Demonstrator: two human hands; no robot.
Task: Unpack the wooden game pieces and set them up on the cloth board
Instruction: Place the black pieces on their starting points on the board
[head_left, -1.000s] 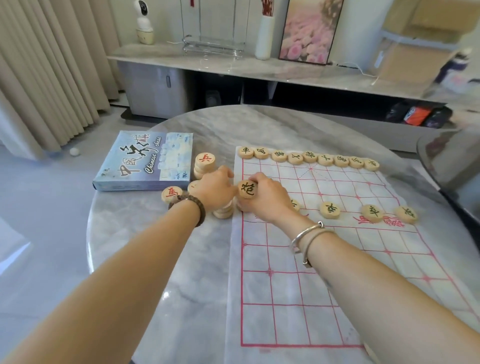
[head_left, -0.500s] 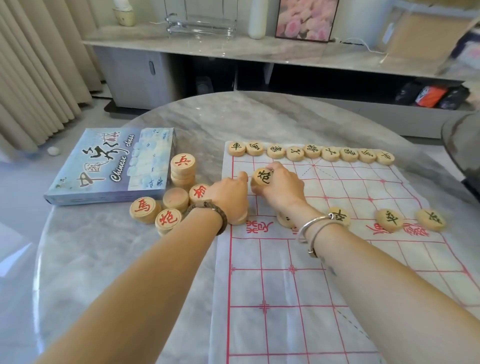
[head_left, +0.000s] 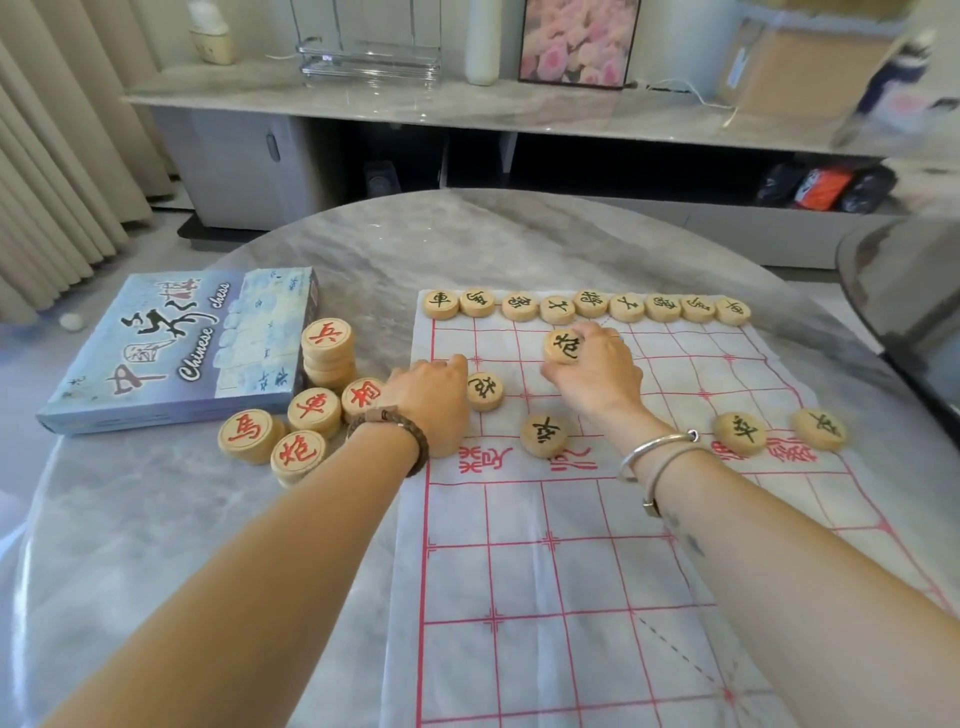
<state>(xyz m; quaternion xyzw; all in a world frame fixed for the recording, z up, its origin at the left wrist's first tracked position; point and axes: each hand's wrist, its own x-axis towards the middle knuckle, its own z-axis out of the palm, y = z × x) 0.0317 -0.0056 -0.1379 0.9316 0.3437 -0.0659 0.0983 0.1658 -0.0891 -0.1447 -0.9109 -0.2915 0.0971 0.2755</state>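
The white cloth board (head_left: 571, 571) with red lines lies on the round marble table (head_left: 156, 545). A row of black-marked wooden pieces (head_left: 587, 305) lines its far edge. My right hand (head_left: 597, 379) pinches one black-marked piece (head_left: 563, 346), tilted up over the second row. My left hand (head_left: 431, 400) rests knuckles up on the board's left edge, fingers curled; what lies under it is hidden. A black piece (head_left: 484, 391) sits just right of its fingertips. Loose black pieces (head_left: 544, 435) (head_left: 738, 433) (head_left: 820, 428) sit mid-board.
Red-marked pieces lie left of the board: a stack (head_left: 327, 348) and several single ones (head_left: 251, 435). The blue game box (head_left: 182, 348) lies flat at the table's left. A dark chair back (head_left: 904, 312) stands at the right. A low sideboard runs behind.
My right hand has carried the black piece rightward and farther over the board. A black piece beside my left hand has come into view. My left hand has stayed at the board's edge.
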